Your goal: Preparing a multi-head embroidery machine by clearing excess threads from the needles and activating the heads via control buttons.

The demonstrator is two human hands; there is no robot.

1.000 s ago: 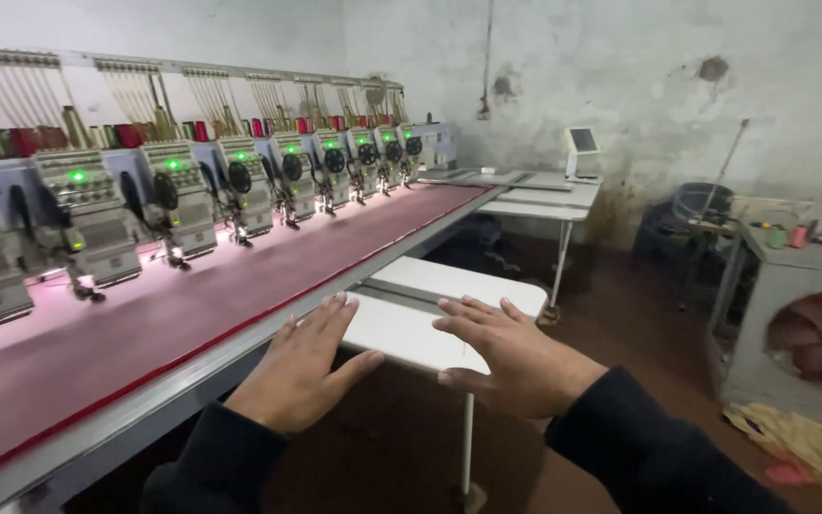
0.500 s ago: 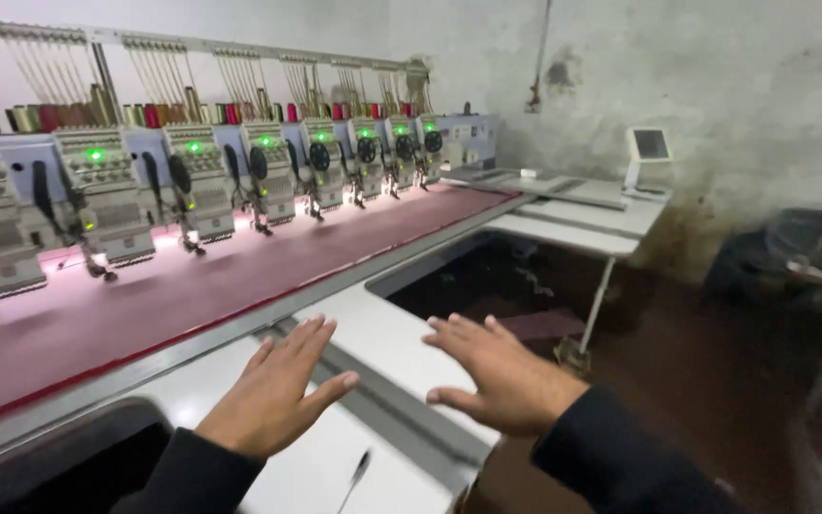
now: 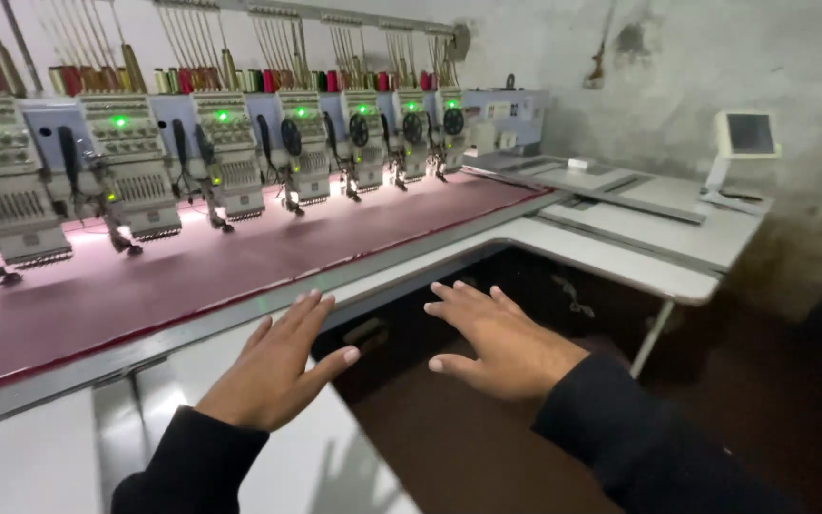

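Head view: left hand point(image 3: 273, 366) is hovering flat, fingers spread, over the white worktop point(image 3: 325, 457) edge. Right hand point(image 3: 497, 338) is floating spread over the gap, holding nothing, beside the maroon cloth point(image 3: 192, 271) stretched under the embroidery heads point(image 3: 230, 162).

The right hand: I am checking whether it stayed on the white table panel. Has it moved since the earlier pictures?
Yes. The right hand has come off the white table panel and now hovers over the dark gap beside it.

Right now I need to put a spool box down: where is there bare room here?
Bare white table between the maroon fabric and the small screen; another white panel left of the left hand. Under the embroidery heads it is crowded.
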